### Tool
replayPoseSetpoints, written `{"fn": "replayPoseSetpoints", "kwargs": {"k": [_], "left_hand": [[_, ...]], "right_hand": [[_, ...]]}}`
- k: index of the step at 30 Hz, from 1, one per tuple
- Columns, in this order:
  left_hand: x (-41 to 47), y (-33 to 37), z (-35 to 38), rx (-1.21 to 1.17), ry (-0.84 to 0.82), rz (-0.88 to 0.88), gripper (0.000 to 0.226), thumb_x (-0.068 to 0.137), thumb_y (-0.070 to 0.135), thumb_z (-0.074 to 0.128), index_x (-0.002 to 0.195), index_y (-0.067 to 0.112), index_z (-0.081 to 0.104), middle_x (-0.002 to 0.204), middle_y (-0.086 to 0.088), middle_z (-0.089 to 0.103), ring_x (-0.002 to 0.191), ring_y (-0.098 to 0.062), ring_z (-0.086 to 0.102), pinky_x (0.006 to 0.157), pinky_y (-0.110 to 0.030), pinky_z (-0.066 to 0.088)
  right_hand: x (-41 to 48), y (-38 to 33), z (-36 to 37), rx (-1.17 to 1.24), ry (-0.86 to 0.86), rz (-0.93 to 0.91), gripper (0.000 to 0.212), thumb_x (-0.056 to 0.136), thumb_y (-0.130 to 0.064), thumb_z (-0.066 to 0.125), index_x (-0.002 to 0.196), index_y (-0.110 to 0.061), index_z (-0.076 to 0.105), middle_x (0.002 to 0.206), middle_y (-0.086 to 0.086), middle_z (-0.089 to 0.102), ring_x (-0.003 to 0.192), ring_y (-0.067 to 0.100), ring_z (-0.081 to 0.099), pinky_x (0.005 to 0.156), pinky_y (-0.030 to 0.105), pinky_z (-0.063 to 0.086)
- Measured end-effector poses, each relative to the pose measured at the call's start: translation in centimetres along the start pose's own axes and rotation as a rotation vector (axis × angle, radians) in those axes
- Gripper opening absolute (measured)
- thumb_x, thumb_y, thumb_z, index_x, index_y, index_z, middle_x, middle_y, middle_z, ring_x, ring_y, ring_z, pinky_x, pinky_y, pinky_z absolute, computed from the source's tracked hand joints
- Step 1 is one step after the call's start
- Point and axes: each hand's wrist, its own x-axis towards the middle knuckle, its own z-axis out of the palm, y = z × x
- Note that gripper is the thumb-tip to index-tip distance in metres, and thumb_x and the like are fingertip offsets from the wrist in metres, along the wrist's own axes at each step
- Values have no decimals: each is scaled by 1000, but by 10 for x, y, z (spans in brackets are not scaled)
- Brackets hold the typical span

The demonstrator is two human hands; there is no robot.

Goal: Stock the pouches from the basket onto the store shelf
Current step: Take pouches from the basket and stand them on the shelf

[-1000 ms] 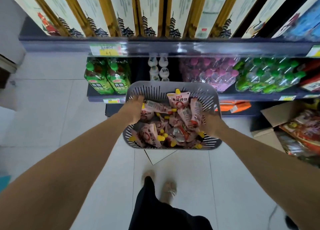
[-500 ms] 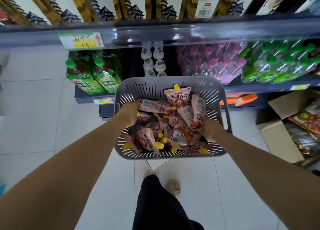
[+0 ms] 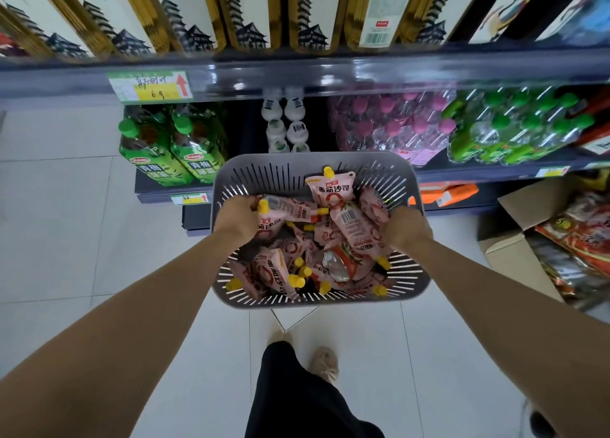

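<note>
A grey slotted basket [image 3: 313, 160] sits on the tiled floor in front of the store shelf [image 3: 330, 74]. It holds several pink pouches with yellow caps; one pouch [image 3: 331, 190] stands upright against the far wall. My left hand [image 3: 236, 221] is at the basket's left side, closed around a pouch [image 3: 270, 228] whose yellow cap pokes up beside my thumb. At the basket's right side, my right hand [image 3: 407, 229] is closed against a barcode-printed pouch [image 3: 355, 231] that lies cap-down; its fingers are hidden.
The lower shelf carries green tea bottles [image 3: 171, 144], small white bottles [image 3: 285, 124], and wrapped packs of pink-capped [image 3: 389, 124] and green-capped bottles [image 3: 515, 127]. Tall boxes [image 3: 251, 12] fill the upper shelf. An open cardboard box [image 3: 515, 262] of packets stands at right. My shoe [image 3: 325, 365] is below the basket.
My head has moved closer to the shelf and basket. My left hand has closed on a pouch and raised its cap end; my right hand has shifted rightward along the barcode pouch.
</note>
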Motion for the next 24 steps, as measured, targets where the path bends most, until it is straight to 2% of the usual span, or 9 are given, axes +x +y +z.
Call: {"fn": "replayPoseSetpoints", "kwargs": {"k": [3, 5, 9, 11, 13, 16, 19, 21, 24], "left_hand": [[-8, 13, -17, -133, -16, -17, 30, 87, -1, 47, 106, 7, 68, 104, -19, 69, 97, -34, 61, 77, -31, 45], [-15, 24, -29, -202, -39, 1, 28, 86, -2, 51, 105, 6, 69, 104, -18, 69, 99, -33, 62, 76, -29, 44], [-33, 51, -63, -382, -49, 12, 24, 82, -7, 56, 102, -3, 68, 107, -26, 68, 95, -30, 64, 75, -34, 47], [-46, 67, -83, -478, -57, -3, 26, 83, -8, 56, 107, -4, 66, 107, -24, 67, 94, -29, 63, 79, -35, 52], [-62, 83, -106, -561, -88, -16, 23, 85, -9, 57, 106, -5, 65, 98, -19, 64, 86, -24, 61, 67, -27, 57], [-89, 106, -145, -639, -116, -14, 22, 85, -9, 59, 106, -4, 63, 96, -15, 60, 77, -22, 61, 49, -16, 54], [-116, 121, -183, -683, -86, 29, 39, 84, -5, 61, 122, -7, 54, 101, -17, 61, 78, -22, 62, 49, -18, 56], [-135, 130, -207, -700, -59, 75, 38, 85, -2, 62, 121, -9, 53, 94, -14, 64, 72, -19, 61, 49, -18, 56], [-165, 142, -244, -692, 5, 151, 27, 86, 1, 62, 113, -5, 59, 83, -8, 61, 65, -15, 58, 47, -15, 55]], "right_hand": [[-6, -4, -16, 130, 37, 20, 22, 88, -13, 51, 97, 4, 63, 101, 22, 66, 91, 35, 62, 68, 33, 45], [-13, -7, -31, 205, 75, 3, 22, 88, -15, 51, 92, 3, 62, 94, 22, 64, 88, 35, 60, 64, 30, 40], [-35, -11, -64, 338, 130, -56, 22, 84, -19, 56, 71, -1, 57, 61, 8, 52, 65, 28, 52, 45, 25, 32], [-50, -14, -80, 446, 154, -101, 28, 81, -18, 61, 70, 7, 60, 57, 10, 50, 58, 25, 47, 49, 28, 34], [-69, -20, -101, 536, 179, -146, 27, 80, -17, 65, 70, 8, 61, 56, 10, 49, 54, 22, 43, 51, 30, 34], [-100, -33, -140, 674, 212, -214, 19, 77, -10, 68, 68, 6, 63, 55, 9, 49, 49, 16, 39, 48, 26, 33], [-135, -45, -182, 792, 244, -309, 28, 79, -14, 71, 57, -6, 55, 50, 4, 43, 46, 14, 34, 45, 24, 28], [-158, -52, -208, 900, 242, -373, 34, 79, -19, 72, 58, -8, 49, 51, 4, 41, 48, 16, 33, 49, 25, 29], [-190, -63, -247, 988, 284, -463, 26, 77, -16, 74, 70, -5, 51, 60, 8, 43, 53, 18, 36, 53, 28, 33]]}}
